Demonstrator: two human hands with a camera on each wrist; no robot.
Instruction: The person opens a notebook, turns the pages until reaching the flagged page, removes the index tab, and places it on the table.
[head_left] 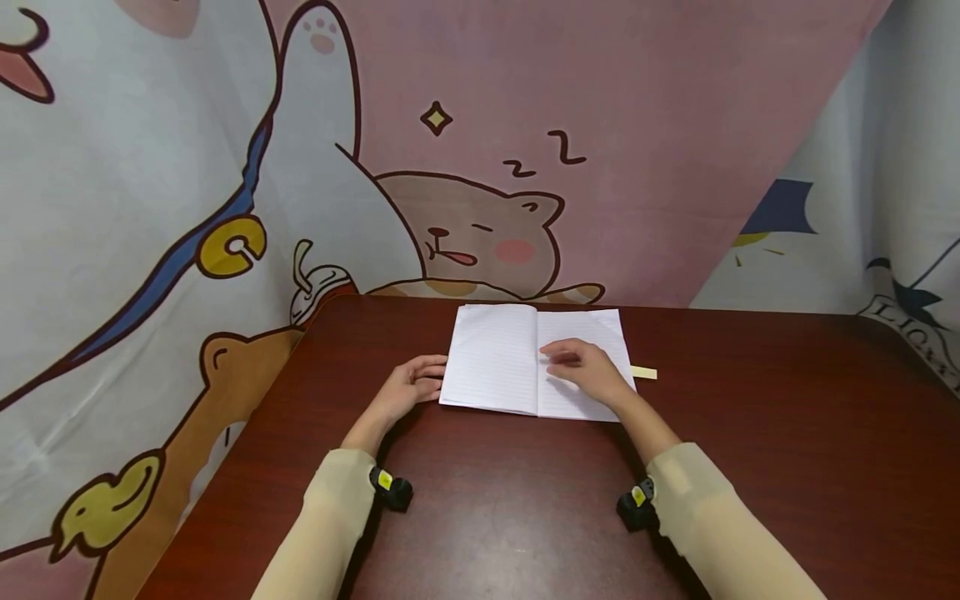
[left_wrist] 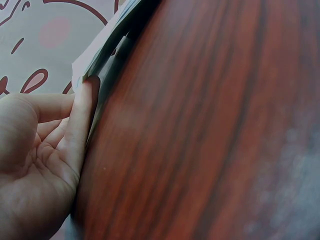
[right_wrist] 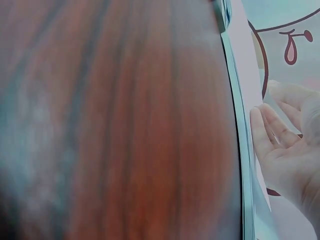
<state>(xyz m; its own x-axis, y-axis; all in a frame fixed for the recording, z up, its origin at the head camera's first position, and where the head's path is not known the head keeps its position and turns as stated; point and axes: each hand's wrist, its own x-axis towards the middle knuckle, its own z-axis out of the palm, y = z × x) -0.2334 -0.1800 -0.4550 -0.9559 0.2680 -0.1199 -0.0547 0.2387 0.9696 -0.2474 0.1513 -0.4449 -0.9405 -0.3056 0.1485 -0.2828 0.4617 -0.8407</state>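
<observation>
An open notebook point(head_left: 491, 354) with lined white pages lies at the far side of the table, and no writing shows on it. At its left edge, my left hand point(head_left: 408, 387) touches the paper with its fingers nearly straight. The left wrist view shows a fingertip of that hand point(left_wrist: 45, 150) at the underside of the notebook's corner point(left_wrist: 95, 57). Over the right page is my right hand point(head_left: 588, 371), fingers loosely bent and holding nothing. In the right wrist view, the fingers of this hand point(right_wrist: 287, 145) are close to the page surface; contact is unclear.
A pale yellow strip point(head_left: 645, 373) sticks out from the notebook's right edge. The dark red-brown wooden table point(head_left: 510, 508) reaches back to a cartoon-printed cloth point(head_left: 637, 167). Small black devices sit on the left wrist point(head_left: 392, 490) and right wrist point(head_left: 636, 505).
</observation>
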